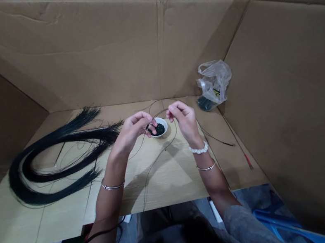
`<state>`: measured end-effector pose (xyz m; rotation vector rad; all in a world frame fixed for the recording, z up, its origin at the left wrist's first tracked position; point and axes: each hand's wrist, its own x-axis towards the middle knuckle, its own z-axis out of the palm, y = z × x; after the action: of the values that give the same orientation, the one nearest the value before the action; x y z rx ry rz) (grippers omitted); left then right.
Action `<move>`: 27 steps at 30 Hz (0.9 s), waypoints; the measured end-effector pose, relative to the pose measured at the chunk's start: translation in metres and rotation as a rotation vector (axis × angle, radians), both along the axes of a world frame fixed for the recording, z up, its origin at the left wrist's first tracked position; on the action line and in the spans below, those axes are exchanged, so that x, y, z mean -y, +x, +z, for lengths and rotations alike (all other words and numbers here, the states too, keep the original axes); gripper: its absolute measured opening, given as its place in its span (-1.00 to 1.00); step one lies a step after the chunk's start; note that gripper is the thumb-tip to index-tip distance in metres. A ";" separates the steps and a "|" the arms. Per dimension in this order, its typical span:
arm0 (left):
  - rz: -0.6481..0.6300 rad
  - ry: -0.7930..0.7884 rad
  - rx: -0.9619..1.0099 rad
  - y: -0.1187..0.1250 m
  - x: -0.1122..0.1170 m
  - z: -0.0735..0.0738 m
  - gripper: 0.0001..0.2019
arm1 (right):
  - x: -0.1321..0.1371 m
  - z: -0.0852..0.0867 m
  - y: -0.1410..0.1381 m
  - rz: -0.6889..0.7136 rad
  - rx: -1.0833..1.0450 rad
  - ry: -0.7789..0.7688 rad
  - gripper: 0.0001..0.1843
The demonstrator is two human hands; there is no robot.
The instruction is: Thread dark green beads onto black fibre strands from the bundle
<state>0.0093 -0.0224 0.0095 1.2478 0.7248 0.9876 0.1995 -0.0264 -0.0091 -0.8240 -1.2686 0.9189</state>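
The left hand (132, 131) and right hand (184, 124) each pinch a thin black strand (161, 112) between finger and thumb, just above a small round white bowl (163, 120) of dark green beads (159, 129) (tiny things, hard to make out from here). A long looped bundle of black fibres (43, 196) lies beside them on the pale wooden table (166, 179).

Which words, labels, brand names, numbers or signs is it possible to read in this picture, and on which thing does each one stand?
No word, number or brand can be read. The only marking is a small yellow and dark print on the crumpled clear plastic bag, and it is too small to read.
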 end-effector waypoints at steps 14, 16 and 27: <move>-0.154 -0.061 -0.073 -0.005 -0.009 -0.002 -0.74 | -0.010 -0.003 0.006 -0.020 -0.143 -0.063 -0.69; -0.190 -0.039 -0.125 -0.010 -0.009 -0.002 -0.74 | -0.012 -0.004 0.007 -0.024 -0.180 -0.078 -0.70; -0.088 0.096 -0.174 -0.015 -0.004 0.000 -0.87 | -0.014 -0.004 0.012 0.041 -0.302 -0.073 -0.72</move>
<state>-0.0062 -0.0183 0.0100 1.4511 0.7568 0.8569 0.2120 -0.0127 -0.0130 -0.6871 -0.9968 1.0837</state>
